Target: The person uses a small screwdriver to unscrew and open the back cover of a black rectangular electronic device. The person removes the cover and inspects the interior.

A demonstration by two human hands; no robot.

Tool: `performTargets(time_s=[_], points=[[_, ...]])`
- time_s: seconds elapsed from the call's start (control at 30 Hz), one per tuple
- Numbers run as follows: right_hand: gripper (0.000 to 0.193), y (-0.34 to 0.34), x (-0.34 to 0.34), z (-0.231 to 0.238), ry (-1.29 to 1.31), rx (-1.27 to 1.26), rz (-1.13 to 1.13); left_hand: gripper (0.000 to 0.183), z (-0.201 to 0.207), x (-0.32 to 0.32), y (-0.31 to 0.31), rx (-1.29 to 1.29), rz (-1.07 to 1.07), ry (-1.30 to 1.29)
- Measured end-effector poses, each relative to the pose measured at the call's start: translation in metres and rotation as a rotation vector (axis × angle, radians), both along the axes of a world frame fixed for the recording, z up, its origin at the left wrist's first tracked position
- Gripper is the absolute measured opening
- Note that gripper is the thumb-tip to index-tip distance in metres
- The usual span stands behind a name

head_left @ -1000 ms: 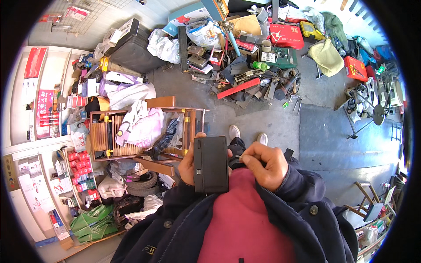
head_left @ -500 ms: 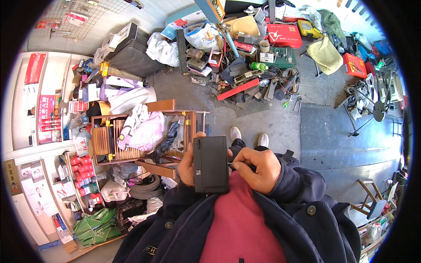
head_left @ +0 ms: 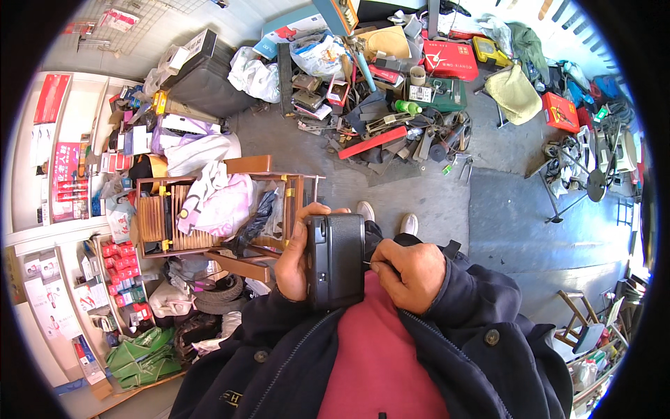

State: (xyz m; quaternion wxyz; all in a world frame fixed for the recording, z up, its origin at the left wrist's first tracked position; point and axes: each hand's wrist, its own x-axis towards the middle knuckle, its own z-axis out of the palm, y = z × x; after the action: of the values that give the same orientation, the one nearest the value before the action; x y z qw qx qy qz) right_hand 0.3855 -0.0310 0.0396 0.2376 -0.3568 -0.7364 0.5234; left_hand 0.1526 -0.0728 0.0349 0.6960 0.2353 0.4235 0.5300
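A black box-shaped device (head_left: pixel 345 258), much like a compact camera, is held upright in front of my chest. My left hand (head_left: pixel 293 269) wraps around its left side, with fingertips over the far end. A small window and raised fittings show on the narrow left face. Close to the device's right edge, my right hand (head_left: pixel 413 274) is closed, thumb against a bent index finger. A thin pale sliver shows by those fingertips; what it is I cannot make out. The device's right face is hidden.
A wooden folding chair (head_left: pixel 296 202) with cloth and bags stands left of my hands. Ahead lies a heap of tools with a red bar (head_left: pixel 373 142). Shelves with boxes (head_left: pixel 122 269) line the left. A stool (head_left: pixel 583 325) stands at the right.
The device has turned in my left hand, so its narrow left face now shows. My left thumb side shows more. My right hand stays closed by the right edge.
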Motion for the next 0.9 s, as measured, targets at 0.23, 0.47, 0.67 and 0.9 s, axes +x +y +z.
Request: performTargets(time_s=[0.23, 0.47, 0.67, 0.9], points=[[0.012, 0.003, 0.006, 0.004, -0.144, 0.094, 0.107, 0.047, 0.008, 0.009, 0.008, 0.075, -0.066, 0.086], [0.003, -0.002, 0.0, 0.002, -0.136, 0.101, 0.056, 0.046, 0.01, 0.016, 0.009, 0.059, -0.031, 0.036], [0.004, 0.001, -0.014, -0.013, 0.055, -0.156, -0.013, 0.042, 0.003, 0.001, 0.009, 0.084, -0.081, 0.016], [0.006, 0.0, -0.018, -0.012, -0.165, 0.002, 0.106, 0.043, -0.007, -0.009, 0.009, 0.148, -0.137, 0.262]])
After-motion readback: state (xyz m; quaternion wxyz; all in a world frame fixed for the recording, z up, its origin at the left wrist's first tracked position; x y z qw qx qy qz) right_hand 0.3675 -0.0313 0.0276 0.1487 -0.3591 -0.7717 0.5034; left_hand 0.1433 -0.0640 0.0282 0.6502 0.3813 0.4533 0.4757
